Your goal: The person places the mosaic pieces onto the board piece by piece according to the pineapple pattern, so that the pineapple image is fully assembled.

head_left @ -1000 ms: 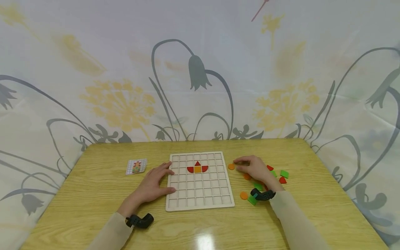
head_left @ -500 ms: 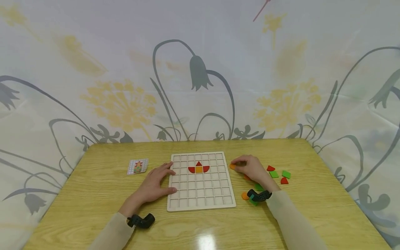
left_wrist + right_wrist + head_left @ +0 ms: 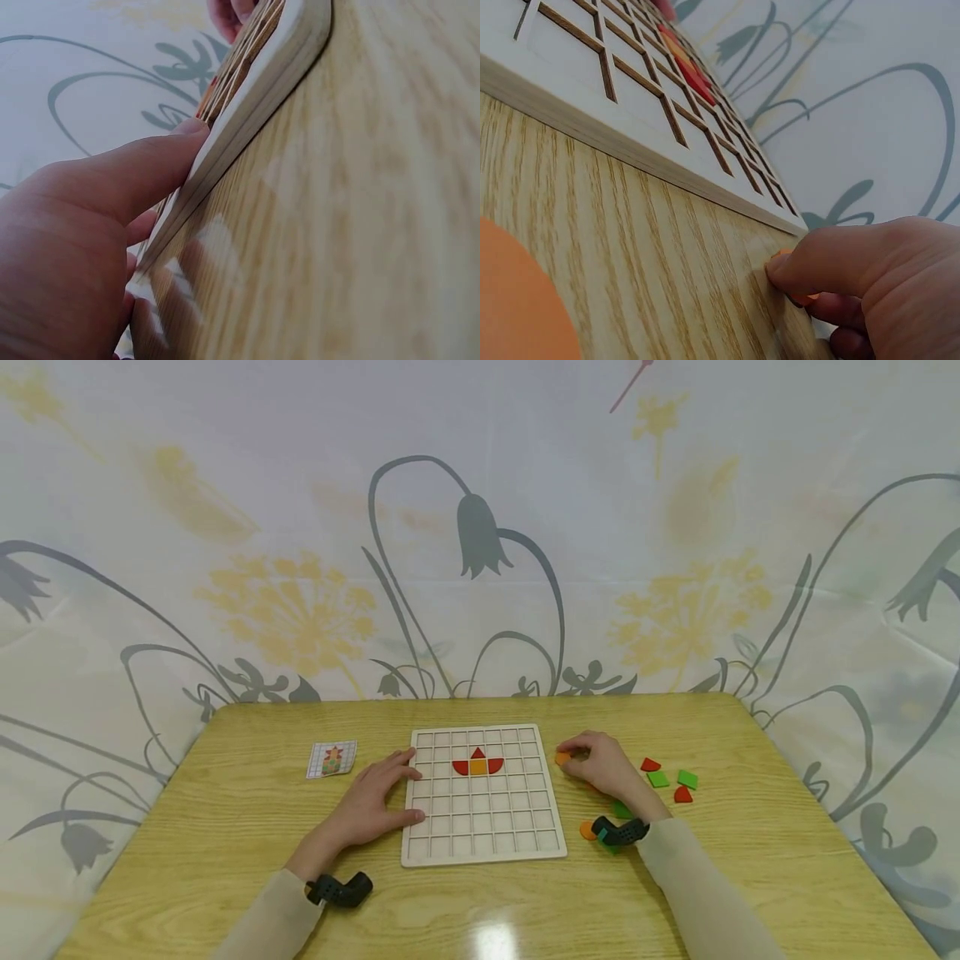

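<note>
A white gridded board [image 3: 480, 861] lies mid-table, bearing a red triangle [image 3: 477, 753] above an orange-yellow square [image 3: 478, 767] flanked by two red rounded pieces [image 3: 496, 766]. My left hand [image 3: 363, 806] rests along the board's left side, fingers spread and thumb tip on the rim, as the left wrist view also shows. Beyond the right edge, my right hand [image 3: 606, 767] pinches an orange disc [image 3: 562, 759] between thumb and fingers, close over the table. In the right wrist view the thumb [image 3: 821, 262] covers much of that disc.
Right of the right hand lie green squares [image 3: 657, 779] and red pieces [image 3: 683, 794]. Under its wrist are a second orange disc [image 3: 588, 830] and partly hidden green pieces [image 3: 622, 810]. A small card [image 3: 332, 759] with a coloured grid picture lies left of the board.
The right hand's fingers have closed on the orange disc, which lay apart from them a second ago. The left hand and the board stay together as before; the view has shifted slightly.
</note>
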The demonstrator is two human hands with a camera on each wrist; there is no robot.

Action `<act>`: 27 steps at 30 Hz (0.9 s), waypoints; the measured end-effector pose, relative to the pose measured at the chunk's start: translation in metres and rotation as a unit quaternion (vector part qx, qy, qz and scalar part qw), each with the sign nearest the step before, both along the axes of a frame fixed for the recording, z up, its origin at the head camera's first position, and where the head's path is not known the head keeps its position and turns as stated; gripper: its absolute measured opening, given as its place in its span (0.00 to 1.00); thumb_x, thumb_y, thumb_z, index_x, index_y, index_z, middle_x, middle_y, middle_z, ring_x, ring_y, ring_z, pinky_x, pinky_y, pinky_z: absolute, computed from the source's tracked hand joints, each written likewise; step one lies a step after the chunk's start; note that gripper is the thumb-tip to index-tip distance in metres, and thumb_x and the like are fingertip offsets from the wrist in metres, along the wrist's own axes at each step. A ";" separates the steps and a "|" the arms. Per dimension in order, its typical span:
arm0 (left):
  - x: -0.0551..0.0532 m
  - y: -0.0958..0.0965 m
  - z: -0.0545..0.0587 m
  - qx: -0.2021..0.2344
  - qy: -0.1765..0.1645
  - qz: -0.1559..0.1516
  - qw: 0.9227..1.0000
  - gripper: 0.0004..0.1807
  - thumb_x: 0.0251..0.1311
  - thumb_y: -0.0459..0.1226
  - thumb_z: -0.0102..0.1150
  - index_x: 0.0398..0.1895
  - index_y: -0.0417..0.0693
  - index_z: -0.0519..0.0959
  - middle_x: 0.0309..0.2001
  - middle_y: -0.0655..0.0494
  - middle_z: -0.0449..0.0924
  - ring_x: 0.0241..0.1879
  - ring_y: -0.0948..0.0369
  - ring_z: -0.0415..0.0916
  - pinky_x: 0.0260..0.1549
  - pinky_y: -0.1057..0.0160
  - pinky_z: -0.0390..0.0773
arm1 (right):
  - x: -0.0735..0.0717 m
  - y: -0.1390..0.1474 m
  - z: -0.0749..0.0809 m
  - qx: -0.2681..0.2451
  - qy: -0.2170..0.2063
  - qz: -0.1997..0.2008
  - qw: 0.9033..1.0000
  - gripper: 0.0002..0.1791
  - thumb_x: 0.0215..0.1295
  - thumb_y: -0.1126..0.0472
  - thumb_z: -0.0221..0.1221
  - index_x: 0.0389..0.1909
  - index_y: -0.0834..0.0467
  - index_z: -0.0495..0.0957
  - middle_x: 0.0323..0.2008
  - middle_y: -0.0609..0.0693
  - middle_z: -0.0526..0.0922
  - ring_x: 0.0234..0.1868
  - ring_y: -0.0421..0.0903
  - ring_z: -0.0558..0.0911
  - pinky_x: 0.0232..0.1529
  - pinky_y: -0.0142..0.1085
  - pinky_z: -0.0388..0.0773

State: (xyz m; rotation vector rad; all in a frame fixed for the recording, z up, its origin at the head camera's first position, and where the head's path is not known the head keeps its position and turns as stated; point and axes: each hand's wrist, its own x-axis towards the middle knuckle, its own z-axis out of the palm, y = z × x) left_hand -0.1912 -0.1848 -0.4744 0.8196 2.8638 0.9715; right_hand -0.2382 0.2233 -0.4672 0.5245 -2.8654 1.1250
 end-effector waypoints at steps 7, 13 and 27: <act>0.000 0.001 0.001 0.000 -0.001 -0.002 1.000 0.29 0.57 0.53 0.69 0.58 0.49 0.77 0.76 0.48 0.57 0.76 0.46 0.48 0.69 0.36 0.48 | 0.002 0.000 0.000 -0.004 -0.006 -0.008 1.000 0.13 0.62 0.62 0.66 0.47 0.60 0.86 0.45 0.53 0.83 0.47 0.55 0.80 0.50 0.53 0.75; 0.001 0.001 0.000 0.004 -0.001 -0.003 1.000 0.29 0.57 0.53 0.69 0.58 0.49 0.77 0.76 0.48 0.57 0.76 0.46 0.48 0.69 0.36 0.48 | 0.004 -0.005 0.001 -0.006 0.002 -0.016 1.000 0.13 0.61 0.62 0.67 0.46 0.59 0.86 0.44 0.53 0.83 0.47 0.55 0.79 0.52 0.53 0.74; 0.001 0.000 0.001 0.003 -0.004 -0.003 1.000 0.30 0.57 0.53 0.69 0.59 0.48 0.77 0.76 0.48 0.56 0.76 0.46 0.48 0.69 0.36 0.47 | 0.015 -0.064 0.003 -0.021 0.051 0.058 0.997 0.08 0.59 0.62 0.69 0.40 0.54 0.86 0.37 0.44 0.82 0.36 0.44 0.75 0.40 0.40 0.75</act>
